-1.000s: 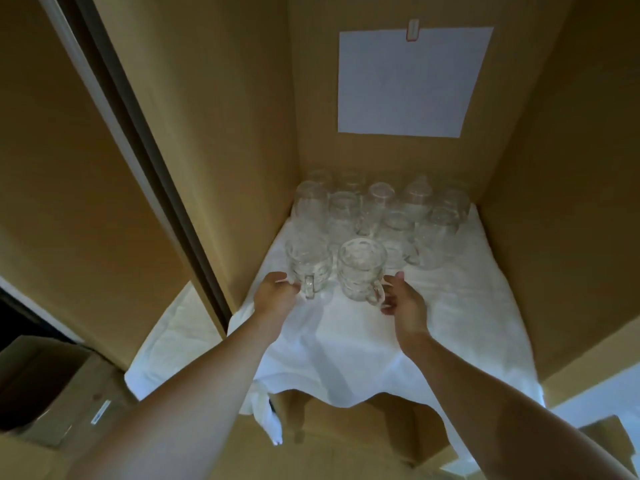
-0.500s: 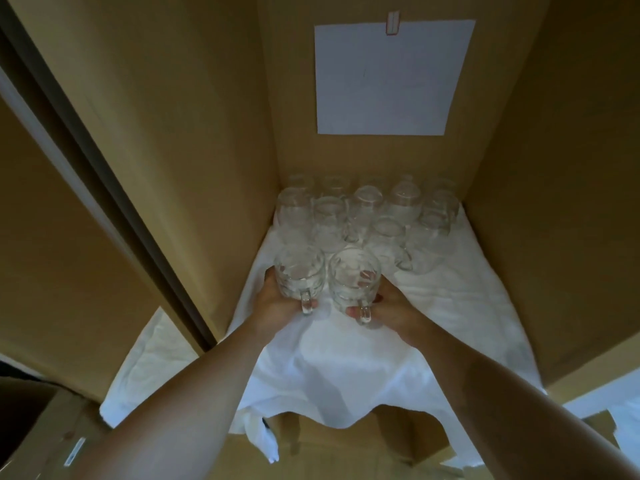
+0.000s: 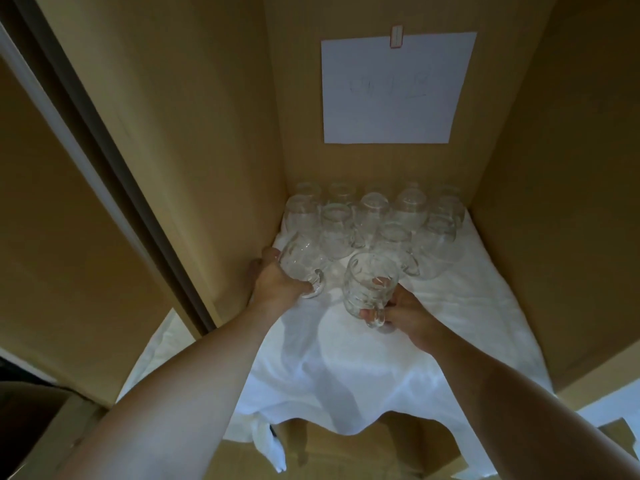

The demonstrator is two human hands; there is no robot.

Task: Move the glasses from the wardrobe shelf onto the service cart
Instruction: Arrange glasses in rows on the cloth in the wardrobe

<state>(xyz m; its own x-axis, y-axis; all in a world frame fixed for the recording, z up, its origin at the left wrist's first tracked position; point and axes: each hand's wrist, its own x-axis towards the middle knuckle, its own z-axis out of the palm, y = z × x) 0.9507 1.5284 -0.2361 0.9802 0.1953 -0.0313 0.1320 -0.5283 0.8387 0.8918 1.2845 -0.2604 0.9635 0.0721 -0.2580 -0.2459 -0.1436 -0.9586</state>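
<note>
My right hand (image 3: 407, 315) grips a clear dimpled glass mug (image 3: 369, 287) by its handle, nearest the white cloth's (image 3: 346, 368) front edge. My left hand (image 3: 277, 282) cups another mug (image 3: 301, 259) farther in. Behind them, more glasses (image 3: 377, 216) crowd the cloth's back.

A white cloth (image 3: 363, 368) lies rumpled, its front edge hanging down over brown cardboard (image 3: 346, 455) below. A white sheet of paper (image 3: 394, 88) hangs on the back panel (image 3: 298, 98) under a small clip (image 3: 396, 37), with faint writing too dim to read. A dark door edge with a pale strip (image 3: 104, 174) runs slantwise at the left, and a cardboard box (image 3: 41, 431) shows in the lower left corner.
</note>
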